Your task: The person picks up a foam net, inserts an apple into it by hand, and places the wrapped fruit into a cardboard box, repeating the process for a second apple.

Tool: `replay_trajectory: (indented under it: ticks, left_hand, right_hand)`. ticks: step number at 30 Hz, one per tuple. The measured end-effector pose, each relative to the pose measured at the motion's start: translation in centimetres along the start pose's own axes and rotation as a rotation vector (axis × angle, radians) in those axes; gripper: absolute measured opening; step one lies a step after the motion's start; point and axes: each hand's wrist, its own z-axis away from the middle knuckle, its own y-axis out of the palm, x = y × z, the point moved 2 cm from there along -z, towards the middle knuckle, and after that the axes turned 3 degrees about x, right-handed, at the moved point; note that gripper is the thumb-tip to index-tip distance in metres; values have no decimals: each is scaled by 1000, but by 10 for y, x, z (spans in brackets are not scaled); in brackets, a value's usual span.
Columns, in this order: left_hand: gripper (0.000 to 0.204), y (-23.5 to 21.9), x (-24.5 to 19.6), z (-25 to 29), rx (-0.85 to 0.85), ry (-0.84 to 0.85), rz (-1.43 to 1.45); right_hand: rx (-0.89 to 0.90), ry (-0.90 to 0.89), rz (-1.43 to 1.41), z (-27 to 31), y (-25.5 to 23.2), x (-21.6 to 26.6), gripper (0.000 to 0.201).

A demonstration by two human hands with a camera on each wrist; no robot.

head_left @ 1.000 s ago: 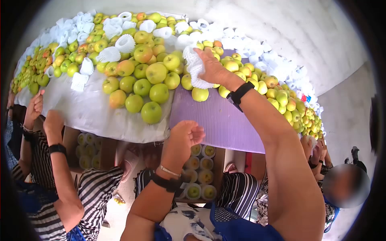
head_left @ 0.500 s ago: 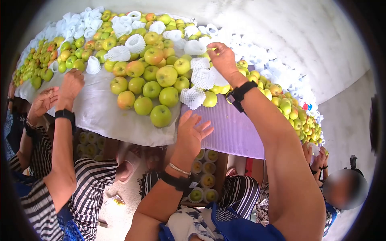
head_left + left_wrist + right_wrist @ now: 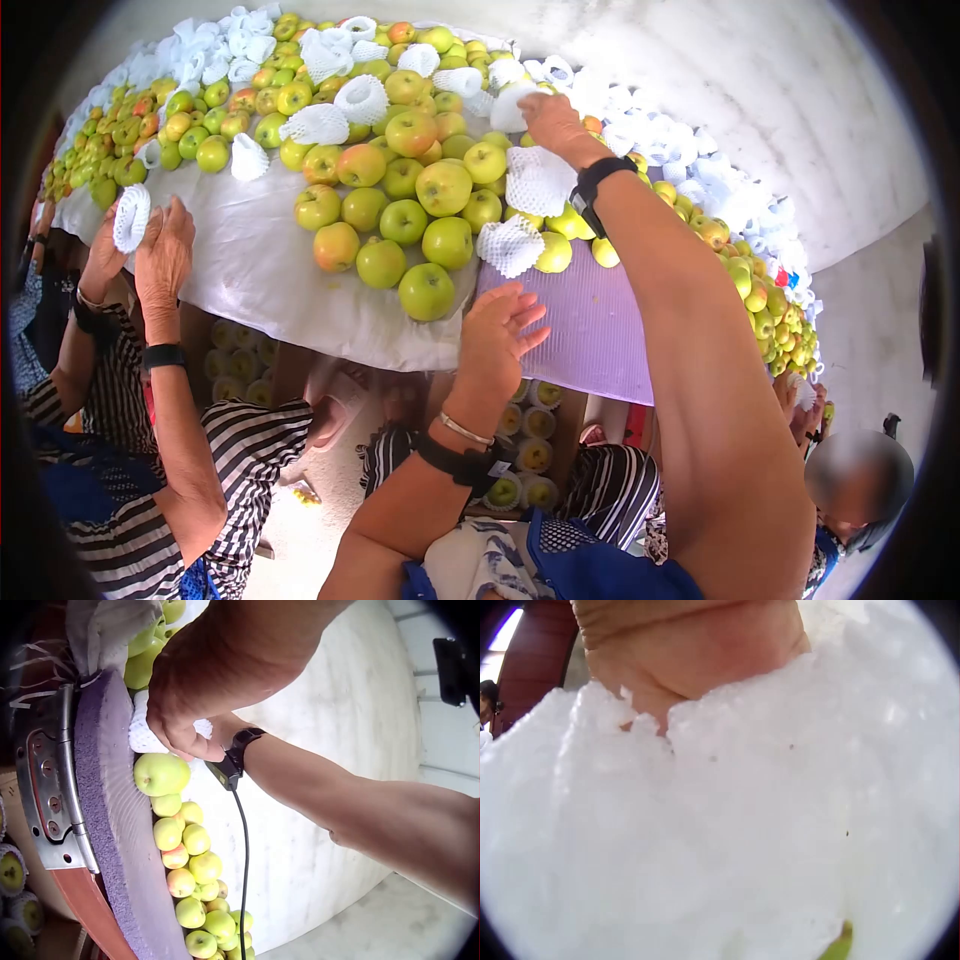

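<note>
My right hand (image 3: 560,125) reaches over the apple pile, fingers curled at a white foam net sleeve (image 3: 512,105). Another net sleeve (image 3: 540,182) hangs below that hand, in front of the apples. White foam (image 3: 742,810) fills most of the right wrist view, with part of the hand (image 3: 697,652) above it. Nearer my body, my left hand (image 3: 500,335) holds nothing, its fingers loosely bent over the purple pad's front edge. A crumpled net sleeve (image 3: 510,246) lies just beyond its fingertips, beside a green apple (image 3: 553,252). In the left wrist view, the left hand (image 3: 180,705) overlaps the right one.
Green and reddish apples (image 3: 425,292) are heaped on white cloth (image 3: 260,270) and a purple ribbed pad (image 3: 590,330). Piled foam nets (image 3: 650,130) line the back. Packed apple boxes (image 3: 535,455) sit below the edge. At left, another person's hands (image 3: 165,250) hold a net sleeve (image 3: 132,218).
The right hand has moved farther back over the pile, to another net sleeve. A crumpled sleeve now lies at the pile's front. The left hand's fingers have spread from a curled pose.
</note>
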Motion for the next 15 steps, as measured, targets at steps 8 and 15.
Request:
replay_trajectory:
  ticks: [8, 15]
  left_hand:
    - [33, -3, 4, -3, 42, -7, 69]
    - [35, 1, 10, -7, -82, 33, 192]
  right_hand:
    - [-460, -92, -1316, 131, -60, 19, 19]
    - [-451, 43, -1120, 223, 1, 18, 21]
